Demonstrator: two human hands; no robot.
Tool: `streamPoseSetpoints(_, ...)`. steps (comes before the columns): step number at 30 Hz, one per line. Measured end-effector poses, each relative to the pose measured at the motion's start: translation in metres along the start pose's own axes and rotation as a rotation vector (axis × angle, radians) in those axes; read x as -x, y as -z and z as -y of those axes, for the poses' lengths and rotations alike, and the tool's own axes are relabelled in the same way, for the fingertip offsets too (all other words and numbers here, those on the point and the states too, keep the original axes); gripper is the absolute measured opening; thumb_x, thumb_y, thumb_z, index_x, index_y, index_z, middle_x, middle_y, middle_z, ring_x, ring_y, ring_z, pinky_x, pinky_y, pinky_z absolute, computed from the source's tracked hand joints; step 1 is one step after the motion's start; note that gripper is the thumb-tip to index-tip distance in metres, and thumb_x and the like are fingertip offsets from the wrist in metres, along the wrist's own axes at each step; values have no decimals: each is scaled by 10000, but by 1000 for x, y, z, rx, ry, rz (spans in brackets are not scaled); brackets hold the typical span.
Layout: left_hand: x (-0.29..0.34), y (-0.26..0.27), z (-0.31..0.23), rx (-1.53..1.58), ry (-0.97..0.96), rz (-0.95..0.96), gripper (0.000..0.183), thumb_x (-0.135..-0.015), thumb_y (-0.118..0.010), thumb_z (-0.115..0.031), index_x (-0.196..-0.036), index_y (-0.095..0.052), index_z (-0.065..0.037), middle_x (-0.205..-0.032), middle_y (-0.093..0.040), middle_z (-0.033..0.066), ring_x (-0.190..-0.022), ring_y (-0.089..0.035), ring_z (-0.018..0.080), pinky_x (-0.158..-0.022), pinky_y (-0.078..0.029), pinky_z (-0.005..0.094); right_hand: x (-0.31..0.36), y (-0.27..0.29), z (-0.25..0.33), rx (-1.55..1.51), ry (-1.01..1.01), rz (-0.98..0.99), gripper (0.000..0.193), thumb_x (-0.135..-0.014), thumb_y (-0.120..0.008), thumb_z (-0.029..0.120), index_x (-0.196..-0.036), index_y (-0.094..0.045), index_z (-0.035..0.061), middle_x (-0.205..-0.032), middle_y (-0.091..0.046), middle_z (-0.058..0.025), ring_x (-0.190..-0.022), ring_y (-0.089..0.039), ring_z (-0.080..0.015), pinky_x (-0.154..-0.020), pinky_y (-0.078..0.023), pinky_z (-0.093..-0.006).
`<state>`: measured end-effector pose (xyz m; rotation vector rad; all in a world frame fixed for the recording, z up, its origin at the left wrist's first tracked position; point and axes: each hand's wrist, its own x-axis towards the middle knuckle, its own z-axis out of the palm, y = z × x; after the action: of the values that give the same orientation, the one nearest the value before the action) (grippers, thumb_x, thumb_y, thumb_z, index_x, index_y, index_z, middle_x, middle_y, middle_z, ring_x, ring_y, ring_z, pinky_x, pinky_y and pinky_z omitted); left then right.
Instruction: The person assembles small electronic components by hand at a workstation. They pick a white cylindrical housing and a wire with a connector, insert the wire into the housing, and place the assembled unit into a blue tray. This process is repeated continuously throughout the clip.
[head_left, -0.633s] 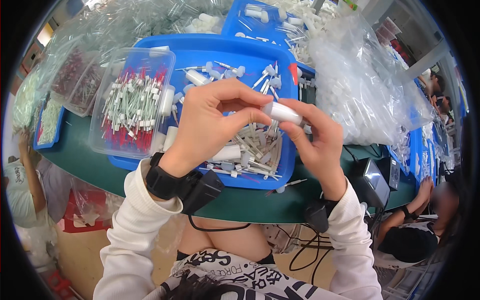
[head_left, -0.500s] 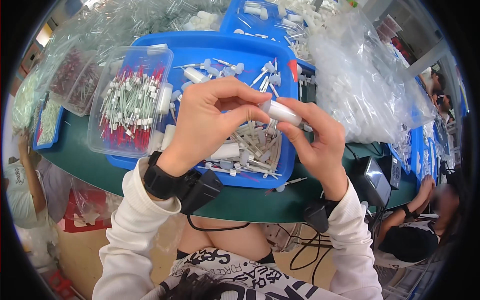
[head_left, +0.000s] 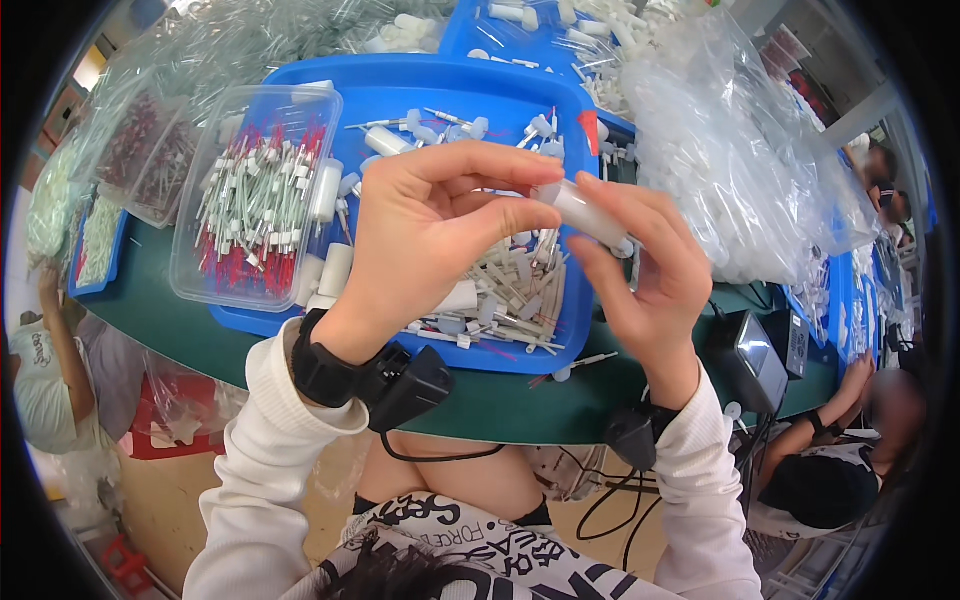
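Observation:
Above the blue tray (head_left: 420, 72), a white plastic cylinder (head_left: 592, 214) is held between my two hands, tilted with its right end lower. My left hand (head_left: 425, 230) pinches the left end, where a translucent cap-like piece partly shows, between thumb and forefinger. My right hand (head_left: 655, 275) grips the cylinder's other side, forefinger along its top and thumb below. Beneath my hands the tray holds many thin white tube parts (head_left: 515, 290) with pinkish wires, and several more white cylinders (head_left: 338, 268). Those near my left wrist are partly hidden.
A clear plastic box (head_left: 188, 280) of red-and-white wired parts stands on the tray's left side. A large clear bag (head_left: 710, 170) of white pieces lies to the right. A black device (head_left: 745, 360) with cables sits on the green table (head_left: 500, 405). Other people work at both sides.
Both hands and the cylinder have shifted slightly right, and the cylinder tilts more steeply. My right thumb has moved a little away from its underside.

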<state>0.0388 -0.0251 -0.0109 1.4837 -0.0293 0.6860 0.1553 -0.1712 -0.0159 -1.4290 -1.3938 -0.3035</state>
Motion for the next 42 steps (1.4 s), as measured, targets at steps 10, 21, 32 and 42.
streamPoseSetpoints(10, 2, 3, 4, -168, -13, 71, 228, -710, -651, 126, -926, -638, 54, -969, -640, 156, -936, -620, 215, -833, -523, 313, 9, -3, 9, -109, -424, 130, 192, -819, -640, 105, -984, -604, 11, -863, -656, -106, -749, -646, -206, -659, -494, -279)
streamPoseSetpoints(21, 4, 2, 7, -161, -134, 144, 270, -699, -647, 141, -955, -648, 53, -984, -646, 172, -977, -618, 244, -799, -536, 315, 9, -1, 7, 40, -130, 85, 288, -723, -712, 38, -994, -621, 6, -831, -631, -108, -678, -604, -212, -597, -476, -272)
streamPoseSetpoints(32, 4, 3, 4, -138, -136, 107, 226, -712, -683, 96, -930, -662, 39, -912, -655, 138, -854, -629, 194, -741, -503, 276, 8, -4, 9, 209, 33, 8, 319, -693, -737, 56, -994, -635, 17, -806, -634, -101, -636, -594, -197, -542, -472, -270)
streamPoseSetpoints(42, 8, -6, 9, -250, -192, 54, 280, -736, -654, 97, -1010, -651, 37, -1026, -646, 169, -909, -622, 188, -783, -502, 279, 6, -5, 7, 254, 88, -39, 361, -689, -738, 35, -1032, -629, 0, -804, -631, -113, -638, -604, -196, -540, -480, -254)
